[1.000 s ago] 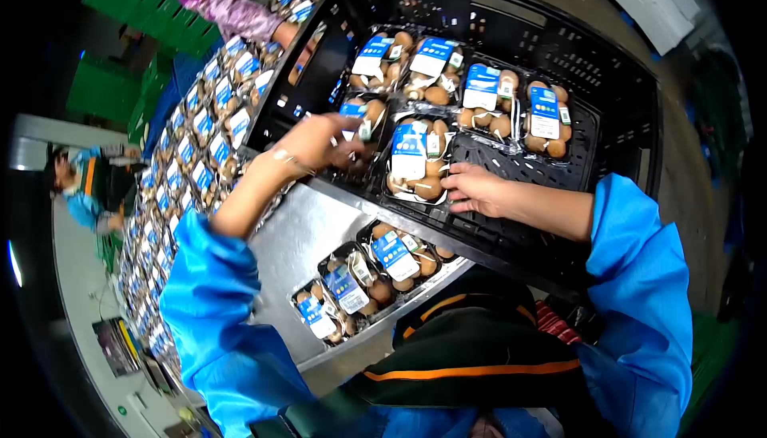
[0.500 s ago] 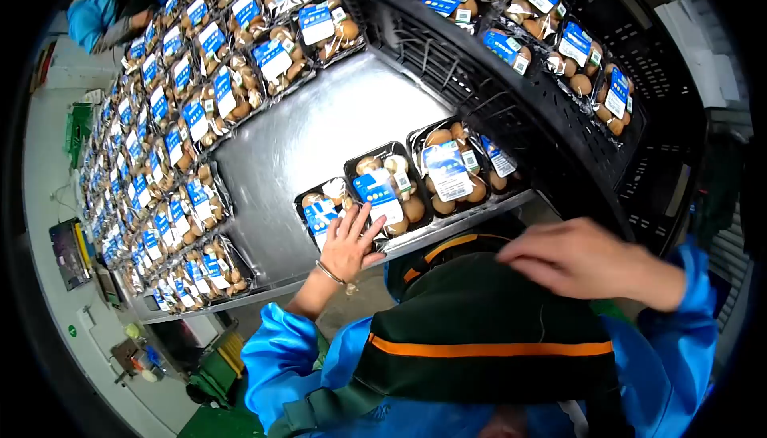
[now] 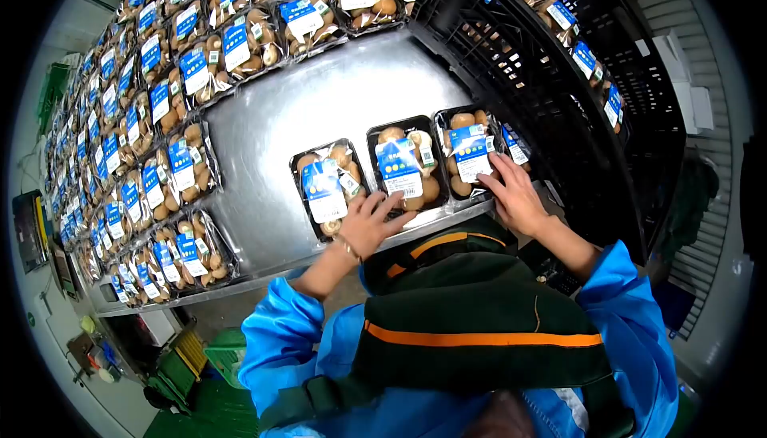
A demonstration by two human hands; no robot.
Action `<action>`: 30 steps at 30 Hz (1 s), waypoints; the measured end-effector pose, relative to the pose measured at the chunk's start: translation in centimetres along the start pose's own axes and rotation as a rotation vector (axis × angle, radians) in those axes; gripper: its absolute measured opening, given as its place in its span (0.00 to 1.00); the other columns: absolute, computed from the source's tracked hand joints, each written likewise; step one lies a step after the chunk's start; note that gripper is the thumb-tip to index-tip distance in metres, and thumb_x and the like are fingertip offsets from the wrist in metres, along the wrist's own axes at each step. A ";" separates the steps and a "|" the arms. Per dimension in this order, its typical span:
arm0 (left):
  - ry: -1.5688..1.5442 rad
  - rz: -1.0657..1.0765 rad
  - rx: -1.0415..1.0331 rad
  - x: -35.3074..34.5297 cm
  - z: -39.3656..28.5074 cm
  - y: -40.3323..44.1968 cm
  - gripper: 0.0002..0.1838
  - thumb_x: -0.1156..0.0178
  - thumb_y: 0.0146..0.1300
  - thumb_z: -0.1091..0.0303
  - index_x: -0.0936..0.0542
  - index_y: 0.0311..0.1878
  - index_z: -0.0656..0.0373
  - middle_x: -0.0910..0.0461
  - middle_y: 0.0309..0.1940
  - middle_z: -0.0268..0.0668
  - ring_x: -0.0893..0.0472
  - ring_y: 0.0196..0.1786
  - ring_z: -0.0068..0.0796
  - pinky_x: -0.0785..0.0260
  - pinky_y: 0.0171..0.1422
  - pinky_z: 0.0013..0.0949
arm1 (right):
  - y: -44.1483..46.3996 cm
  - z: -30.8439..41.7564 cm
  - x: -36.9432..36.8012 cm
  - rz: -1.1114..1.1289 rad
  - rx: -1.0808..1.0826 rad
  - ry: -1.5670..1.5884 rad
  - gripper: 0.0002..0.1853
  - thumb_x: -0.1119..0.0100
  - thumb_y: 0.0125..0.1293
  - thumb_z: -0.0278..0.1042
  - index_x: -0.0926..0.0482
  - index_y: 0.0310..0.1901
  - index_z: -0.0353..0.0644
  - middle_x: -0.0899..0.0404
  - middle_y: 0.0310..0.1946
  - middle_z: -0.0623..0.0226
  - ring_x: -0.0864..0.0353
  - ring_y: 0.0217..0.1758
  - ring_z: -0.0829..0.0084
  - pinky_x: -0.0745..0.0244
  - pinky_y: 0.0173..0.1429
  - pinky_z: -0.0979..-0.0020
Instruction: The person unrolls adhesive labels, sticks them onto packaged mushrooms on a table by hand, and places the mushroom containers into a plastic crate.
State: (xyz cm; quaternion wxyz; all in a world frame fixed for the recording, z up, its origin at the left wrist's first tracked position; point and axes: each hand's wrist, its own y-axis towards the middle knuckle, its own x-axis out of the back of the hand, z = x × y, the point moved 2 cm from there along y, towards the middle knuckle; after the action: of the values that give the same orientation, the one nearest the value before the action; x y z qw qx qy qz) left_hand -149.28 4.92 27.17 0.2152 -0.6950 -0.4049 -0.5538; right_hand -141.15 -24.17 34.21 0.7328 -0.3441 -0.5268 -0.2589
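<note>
Near the front edge of the steel table stand film-wrapped black trays of brown mushrooms with blue and white labels. My left hand [image 3: 371, 226] has its fingers spread at the near end of the middle mushroom pack [image 3: 402, 166]. Left of it, close to the same hand, lies another mushroom pack [image 3: 326, 190]. My right hand [image 3: 519, 198] is open, thumb and fingers apart, touching the lower right corner of the right mushroom pack [image 3: 468, 150]. Partly hidden behind that hand is a further mushroom pack [image 3: 515, 149], beside the black crate.
Many mushroom packs [image 3: 192, 71] cover the left and back of the steel table [image 3: 264, 138]. A black plastic crate [image 3: 551, 118] stands upright at the right, with more packs inside. Green bins [image 3: 172, 378] are on the floor at lower left.
My right hand has come from above my lap onto the right pack. My left hand has shifted right, off the left pack towards the middle one. The whole view has turned a little.
</note>
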 end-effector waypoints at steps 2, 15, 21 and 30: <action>0.020 -0.031 -0.062 0.3 1.3 -0.5 0.26 0.49 0.56 0.69 0.30 0.59 0.35 0.35 0.62 0.33 0.34 0.58 0.37 0.44 0.64 0.43 | -0.6 0.0 -0.3 0.000 -0.025 -0.067 0.33 0.41 0.48 0.20 0.31 0.59 0.52 0.46 0.66 0.53 0.46 0.68 0.51 0.47 0.69 0.55; -0.022 -0.227 -0.024 3.6 6.8 -1.5 0.17 0.46 0.49 0.71 0.22 0.45 0.53 0.24 0.39 0.36 0.25 0.38 0.33 0.34 0.44 0.36 | 2.3 3.2 2.2 -0.428 0.237 0.228 0.08 0.38 0.50 0.26 0.21 0.34 0.41 0.25 0.28 0.67 0.25 0.35 0.65 0.28 0.37 0.69; -0.346 -0.587 0.675 15.3 7.8 0.7 0.07 0.36 0.57 0.71 0.25 0.32 0.62 0.27 0.26 0.32 0.30 0.29 0.22 0.36 0.35 0.24 | -1.6 3.1 16.0 -0.239 -0.531 1.520 0.09 0.38 0.58 0.29 0.20 0.38 0.34 0.20 0.30 0.70 0.24 0.31 0.84 0.28 0.30 0.80; -0.295 -0.548 -0.208 36.1 -3.0 23.7 0.05 0.40 0.58 0.82 0.27 0.36 0.67 0.27 0.30 0.34 0.24 0.36 0.22 0.29 0.44 0.21 | -17.0 -8.2 30.1 -1.074 -0.309 0.538 0.09 0.43 0.61 0.26 0.23 0.44 0.38 0.23 0.37 0.75 0.27 0.37 0.86 0.32 0.41 0.83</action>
State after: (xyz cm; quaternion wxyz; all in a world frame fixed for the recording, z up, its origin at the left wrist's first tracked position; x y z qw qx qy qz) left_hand -129.95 0.69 65.62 -0.0750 -0.6513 -0.5448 -0.5229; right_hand -139.50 -41.75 64.98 0.5490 -0.0561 -0.3798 -0.7424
